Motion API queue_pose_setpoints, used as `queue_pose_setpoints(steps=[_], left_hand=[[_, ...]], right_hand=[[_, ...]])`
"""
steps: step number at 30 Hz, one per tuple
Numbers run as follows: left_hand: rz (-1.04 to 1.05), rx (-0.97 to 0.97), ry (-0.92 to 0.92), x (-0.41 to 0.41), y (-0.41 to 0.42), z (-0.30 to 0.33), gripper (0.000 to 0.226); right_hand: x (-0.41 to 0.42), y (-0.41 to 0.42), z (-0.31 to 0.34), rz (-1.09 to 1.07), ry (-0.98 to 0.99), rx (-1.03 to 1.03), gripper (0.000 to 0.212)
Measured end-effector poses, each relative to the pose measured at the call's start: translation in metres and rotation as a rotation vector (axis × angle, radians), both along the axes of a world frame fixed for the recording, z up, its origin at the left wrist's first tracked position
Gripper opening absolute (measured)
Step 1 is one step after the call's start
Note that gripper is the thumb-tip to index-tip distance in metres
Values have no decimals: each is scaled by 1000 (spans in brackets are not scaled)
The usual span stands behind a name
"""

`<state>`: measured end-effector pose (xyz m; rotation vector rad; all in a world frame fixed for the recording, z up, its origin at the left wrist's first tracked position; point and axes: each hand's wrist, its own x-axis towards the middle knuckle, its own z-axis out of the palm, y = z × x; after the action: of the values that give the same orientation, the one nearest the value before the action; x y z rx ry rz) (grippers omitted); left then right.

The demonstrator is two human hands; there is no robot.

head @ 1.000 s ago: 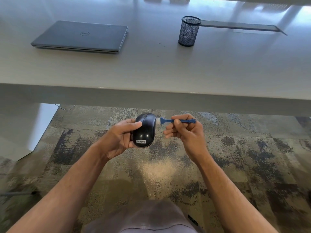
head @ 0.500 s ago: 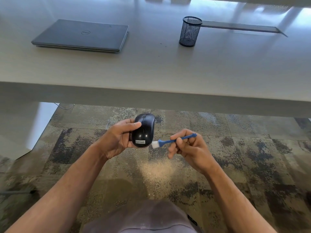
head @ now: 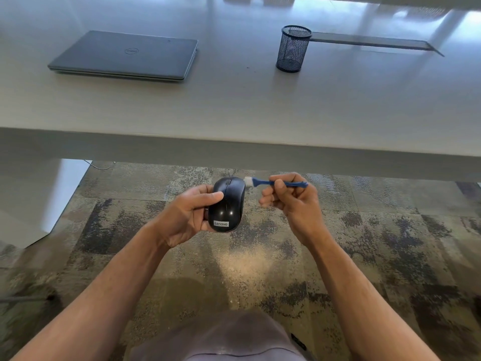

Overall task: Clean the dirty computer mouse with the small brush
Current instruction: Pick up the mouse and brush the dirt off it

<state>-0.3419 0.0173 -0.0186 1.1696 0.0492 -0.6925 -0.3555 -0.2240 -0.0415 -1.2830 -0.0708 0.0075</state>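
- left hand has the black mouse wrapped up, thumb laid across the top near the buttons and the rest of the fingers curled round the underside, so most of them are hidden
- mouse is held in the air below the table edge and above the carpet, Lenovo label end pointing back at the person, scroll wheel end pointing away
- right hand is pinching the small blue brush by its handle, thumb and forefinger closed on it, the other fingers curled in underneath
- brush lies about level, its white bristles sticking out past the right fingers toward the left and sitting right at the far right corner of the mouse; looks like touching, but it's a bit blurry
- handle tail pokes out the other side of the right fingers
- up on the table, well beyond both sets of fingers: a closed grey laptop off to the left and a black mesh pen cup to the right
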Motion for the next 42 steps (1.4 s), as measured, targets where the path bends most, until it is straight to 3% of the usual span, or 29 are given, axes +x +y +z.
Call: queue_pose_setpoints(steps=[3,10,20,24,30,42], left_hand=[[-12,-4,-4,-1,1,0,49],[13,32,-11,2,3,-4,49],[-36,-37,-45,-5,-4,1,47],[-38,8,-75,-5,-3,-6,53],[4,4,-69,-6,-5,-6,52],[2,22,-75,-15,-17,-4,50]], right_hand=[[0,-3,-1,-1,-2,67,18],[-13,-11,-10,339,5,150,20],[4,4,-2,-35,47,138,16],[-3,-2,-4,8,50,157,17],[-18,-6,-14,243,18,149,25],[9,0,-5,-155,66,-12,29]])
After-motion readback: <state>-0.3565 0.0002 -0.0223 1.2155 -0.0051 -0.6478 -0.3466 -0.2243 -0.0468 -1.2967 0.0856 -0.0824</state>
